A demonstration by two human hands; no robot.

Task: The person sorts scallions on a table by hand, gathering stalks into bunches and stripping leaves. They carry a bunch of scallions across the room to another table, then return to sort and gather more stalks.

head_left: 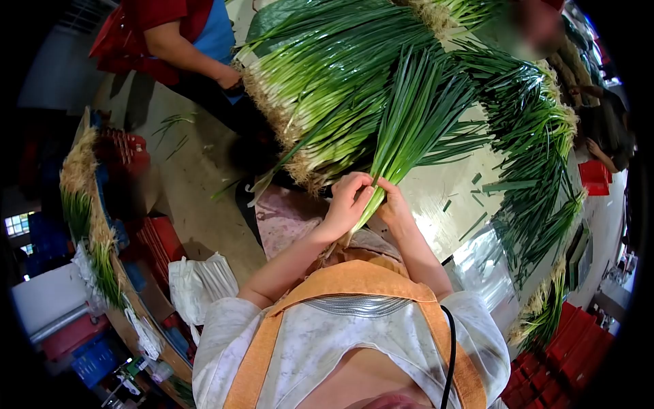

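Rooted green onions lie along the left edge of the worktop; at its near edge the left hand and right hand close around a green-onion bunch, apparently straightening it; the next move calls for even stalks.

This looks like a vegetable packing workroom — root-on spring onions lie heaped in bulk on a pale worktable at twelve o'clock, and a second bench at nine o'clock bears more. Stacked red plastic crates stand at four o'clock, a blue crate at eight, and another worker stands at the worktable around eleven.
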